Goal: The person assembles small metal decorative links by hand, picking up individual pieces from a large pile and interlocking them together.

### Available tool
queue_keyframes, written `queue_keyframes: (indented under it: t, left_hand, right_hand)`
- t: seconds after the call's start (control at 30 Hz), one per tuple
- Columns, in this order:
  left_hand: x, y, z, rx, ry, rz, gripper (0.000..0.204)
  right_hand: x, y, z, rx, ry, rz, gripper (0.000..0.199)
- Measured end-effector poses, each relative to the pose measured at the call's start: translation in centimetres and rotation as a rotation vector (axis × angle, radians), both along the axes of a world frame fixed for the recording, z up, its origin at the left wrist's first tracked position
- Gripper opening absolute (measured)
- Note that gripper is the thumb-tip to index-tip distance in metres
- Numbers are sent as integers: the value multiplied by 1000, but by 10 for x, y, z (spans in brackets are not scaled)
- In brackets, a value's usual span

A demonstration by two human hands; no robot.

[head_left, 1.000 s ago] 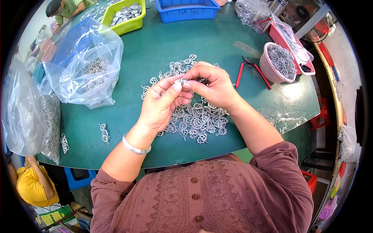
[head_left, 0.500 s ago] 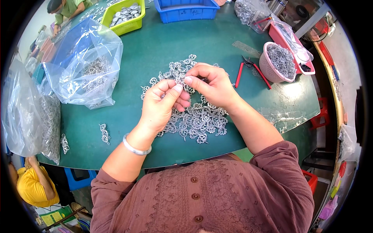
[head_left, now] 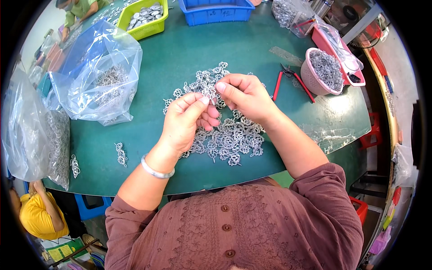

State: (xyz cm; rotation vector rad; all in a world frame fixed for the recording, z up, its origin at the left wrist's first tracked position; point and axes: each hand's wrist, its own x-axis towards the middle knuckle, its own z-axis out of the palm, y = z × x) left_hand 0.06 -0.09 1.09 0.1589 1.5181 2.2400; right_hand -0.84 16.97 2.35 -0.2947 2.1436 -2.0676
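- Since the earliest frame, the right hand (head_left: 249,101) has drawn slightly up and rightward, away from the left hand (head_left: 179,121).
- The broad green bench (head_left: 202,47) spans the centre; a large clear plastic bag (head_left: 121,47) sits upper left, beyond the left hand.
- The heap of silver bent-wire pieces (head_left: 225,139) lies mid-frame, probably kept under the hands for short reaches; the hands hide part of it.
- A blue rectangular plastic tray (head_left: 218,16) and a yellow-green plastic basket (head_left: 150,31) stand along the top.
- The round pink plastic basket (head_left: 310,81) and, beside it, the red-handled pliers (head_left: 277,85) seem set for the right hand, upper right.
- One silver looped wire piece (head_left: 209,93), above the heap, is pinched between left thumb and forefinger, likely to steady it; whether the right fingertips grip it too, I cannot tell.
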Motion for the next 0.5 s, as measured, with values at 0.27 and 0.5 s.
queue_keyframes:
  t: [0.27,0.5]
  left_hand:
    - [-1,-1,0,-7,-28,-28,15]
    - [-1,-1,-1,-4,-32,-46,16]
  right_hand:
    - [0,1,1,-88,-147,68,22]
    - [0,1,-1,-199,-227,128,22]
